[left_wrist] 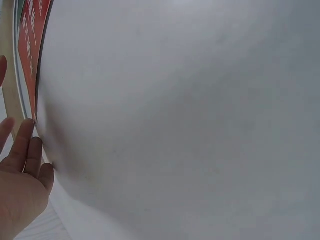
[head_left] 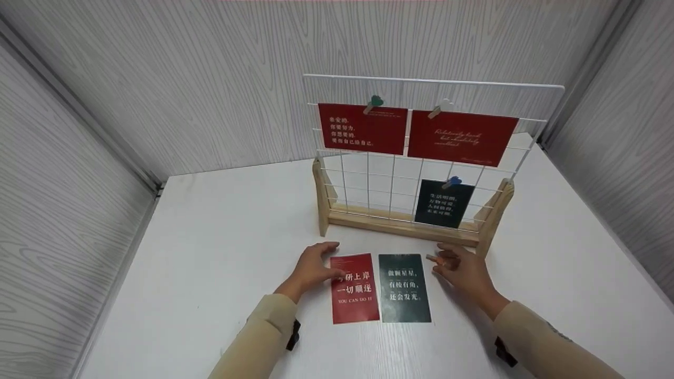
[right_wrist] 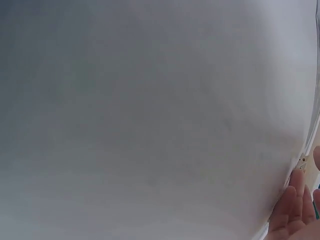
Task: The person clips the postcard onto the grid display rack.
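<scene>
On the white table (head_left: 226, 237) a red card (head_left: 355, 310) lies beside a dark green card (head_left: 404, 311), both printed with white writing. My left hand (head_left: 310, 267) is at the red card's left edge, its thumb over the card and its fingers loosely extended. In the left wrist view the fingertips sit by the edge of the red card (left_wrist: 31, 50). Right of the green card, my right hand (head_left: 468, 273) pinches a small wooden clothespin (head_left: 434, 259) with an orange part. The right wrist view shows the right hand (right_wrist: 295, 215) only at its lower right corner.
Behind the cards stands a white wire grid (head_left: 368, 181) in a wooden base (head_left: 379, 223). Two red cards hang on it by green (head_left: 376, 100) and white (head_left: 446, 105) clothespins. A dark green card (head_left: 439, 208) hangs lower by a blue clothespin (head_left: 454, 181). Grey panels enclose the table.
</scene>
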### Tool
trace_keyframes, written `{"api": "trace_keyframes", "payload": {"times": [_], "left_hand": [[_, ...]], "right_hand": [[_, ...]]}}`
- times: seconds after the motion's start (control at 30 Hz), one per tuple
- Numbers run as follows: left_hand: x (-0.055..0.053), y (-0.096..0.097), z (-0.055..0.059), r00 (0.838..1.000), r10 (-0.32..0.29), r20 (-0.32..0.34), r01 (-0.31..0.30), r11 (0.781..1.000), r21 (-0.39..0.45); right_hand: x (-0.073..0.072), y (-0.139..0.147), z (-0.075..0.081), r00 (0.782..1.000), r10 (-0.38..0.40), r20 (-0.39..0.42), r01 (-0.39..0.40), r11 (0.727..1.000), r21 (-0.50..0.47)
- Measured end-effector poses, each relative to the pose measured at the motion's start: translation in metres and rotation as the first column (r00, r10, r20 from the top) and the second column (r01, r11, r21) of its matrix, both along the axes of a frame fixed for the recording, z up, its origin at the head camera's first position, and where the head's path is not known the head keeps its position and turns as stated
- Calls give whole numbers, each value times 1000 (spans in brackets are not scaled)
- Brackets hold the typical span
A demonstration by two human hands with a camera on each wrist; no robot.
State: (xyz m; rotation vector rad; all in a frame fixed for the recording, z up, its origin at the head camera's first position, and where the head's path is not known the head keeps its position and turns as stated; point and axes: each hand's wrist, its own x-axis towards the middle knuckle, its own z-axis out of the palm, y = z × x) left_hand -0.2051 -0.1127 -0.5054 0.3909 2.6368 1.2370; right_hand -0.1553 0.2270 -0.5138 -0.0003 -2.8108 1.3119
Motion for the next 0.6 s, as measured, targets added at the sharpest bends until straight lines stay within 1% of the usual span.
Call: {"api": "trace_keyframes", "payload": {"times": [0.13, 0.43, 0.6], "left_hand": [[1, -1, -2, 1000, -13, -13, 12, 999, -35], [0, -1, -6, 998, -24, -55, 18, 994, -107], [1, 0, -7, 999, -19, -49, 13, 993, -118]], "right_hand": [[-2, 0, -1, 1000, -7, 26, 6, 1000, 12], [-4, -2, -6, 999, -27, 43, 25, 999, 41], [-4, -5, -5, 999, -32, 44, 29, 998, 59]]}}
